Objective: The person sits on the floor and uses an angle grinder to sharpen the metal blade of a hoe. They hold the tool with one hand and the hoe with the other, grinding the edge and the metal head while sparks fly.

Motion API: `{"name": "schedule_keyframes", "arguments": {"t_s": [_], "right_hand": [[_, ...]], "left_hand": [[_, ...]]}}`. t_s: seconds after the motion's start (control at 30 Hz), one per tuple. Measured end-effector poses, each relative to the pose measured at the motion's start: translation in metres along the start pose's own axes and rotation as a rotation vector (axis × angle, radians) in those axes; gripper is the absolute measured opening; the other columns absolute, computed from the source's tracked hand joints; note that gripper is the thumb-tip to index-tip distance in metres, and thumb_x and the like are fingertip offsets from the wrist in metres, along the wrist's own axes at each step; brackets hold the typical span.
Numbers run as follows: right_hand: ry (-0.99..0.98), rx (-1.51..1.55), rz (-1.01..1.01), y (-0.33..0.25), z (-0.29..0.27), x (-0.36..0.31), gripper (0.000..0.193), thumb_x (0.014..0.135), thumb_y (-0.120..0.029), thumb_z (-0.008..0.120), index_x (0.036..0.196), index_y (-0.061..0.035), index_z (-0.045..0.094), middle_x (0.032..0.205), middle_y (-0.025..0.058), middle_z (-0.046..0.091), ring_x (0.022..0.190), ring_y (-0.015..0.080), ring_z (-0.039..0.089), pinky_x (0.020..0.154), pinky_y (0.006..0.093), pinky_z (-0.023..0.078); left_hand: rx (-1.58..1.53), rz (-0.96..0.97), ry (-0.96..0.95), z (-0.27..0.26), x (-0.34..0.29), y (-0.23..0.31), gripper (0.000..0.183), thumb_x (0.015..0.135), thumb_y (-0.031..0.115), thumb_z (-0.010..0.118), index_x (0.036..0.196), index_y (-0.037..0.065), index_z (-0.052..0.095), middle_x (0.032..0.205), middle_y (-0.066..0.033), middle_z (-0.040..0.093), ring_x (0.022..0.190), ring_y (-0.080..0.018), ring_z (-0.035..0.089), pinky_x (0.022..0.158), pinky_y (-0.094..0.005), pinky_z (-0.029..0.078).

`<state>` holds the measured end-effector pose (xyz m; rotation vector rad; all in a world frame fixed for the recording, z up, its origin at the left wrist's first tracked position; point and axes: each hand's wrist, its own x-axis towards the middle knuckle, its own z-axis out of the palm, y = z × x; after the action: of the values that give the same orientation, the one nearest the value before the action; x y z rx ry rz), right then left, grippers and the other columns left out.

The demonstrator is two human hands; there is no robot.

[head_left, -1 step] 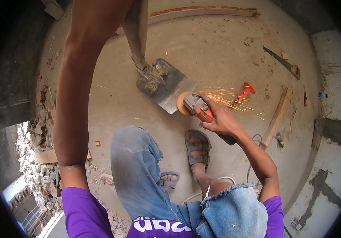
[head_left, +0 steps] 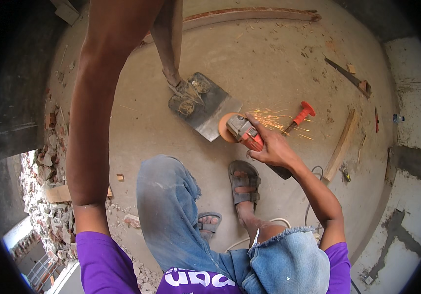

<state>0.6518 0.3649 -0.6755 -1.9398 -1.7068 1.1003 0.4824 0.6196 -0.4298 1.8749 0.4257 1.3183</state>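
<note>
My right hand [head_left: 273,146] is wrapped round the body of a red and grey angle grinder [head_left: 250,136]. Its orange-brown disc [head_left: 227,128] meets the edge of a broad flat metal blade [head_left: 217,110], and sparks [head_left: 268,117] fly off to the right. The blade, shovel- or hoe-like, has two round dirt-caked marks near its socket and lies tilted low over the floor. From the socket a wooden handle [head_left: 167,41] runs up out of the picture. My left arm [head_left: 92,108] stretches up past the top edge beside that handle; the left hand is outside the frame.
A chisel with a red hand guard [head_left: 302,113] lies right of the grinder. Beyond are a handsaw [head_left: 350,78] and a wooden batten [head_left: 342,147]. A cable [head_left: 310,188] loops by my right knee. Brick rubble [head_left: 56,196] edges the left; a long beam [head_left: 249,14] lies far off.
The spray of sparks is thinner and shorter, showing more of the chisel. My arms, the grinder and the blade stay in place.
</note>
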Motion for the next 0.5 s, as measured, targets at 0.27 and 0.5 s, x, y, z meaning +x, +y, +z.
{"name": "schedule_keyframes", "arguments": {"t_s": [0.27,0.5], "right_hand": [[0.003,0.003,0.013,0.002,-0.005,0.005,0.107,0.071,-0.027,0.071,0.164,-0.0204,0.02,0.106,0.029,0.07,0.099,0.0482,0.067,0.089,0.0522,0.053],[0.007,-0.024,0.027,0.007,-0.009,0.01,0.107,0.072,-0.031,0.073,0.164,-0.0183,0.019,0.105,0.03,0.07,0.1,0.049,0.067,0.089,0.0518,0.053]], "left_hand": [[-0.014,-0.005,-0.009,0.0,-0.001,-0.002,0.011,0.083,0.009,0.065,0.084,0.008,0.054,0.064,-0.0004,0.053,0.055,-0.0103,0.053,0.052,-0.0261,0.047],[-0.009,0.017,-0.036,-0.001,0.001,-0.005,0.011,0.083,0.009,0.065,0.084,0.008,0.054,0.064,0.0,0.053,0.054,-0.0102,0.052,0.051,-0.0263,0.047]]}}
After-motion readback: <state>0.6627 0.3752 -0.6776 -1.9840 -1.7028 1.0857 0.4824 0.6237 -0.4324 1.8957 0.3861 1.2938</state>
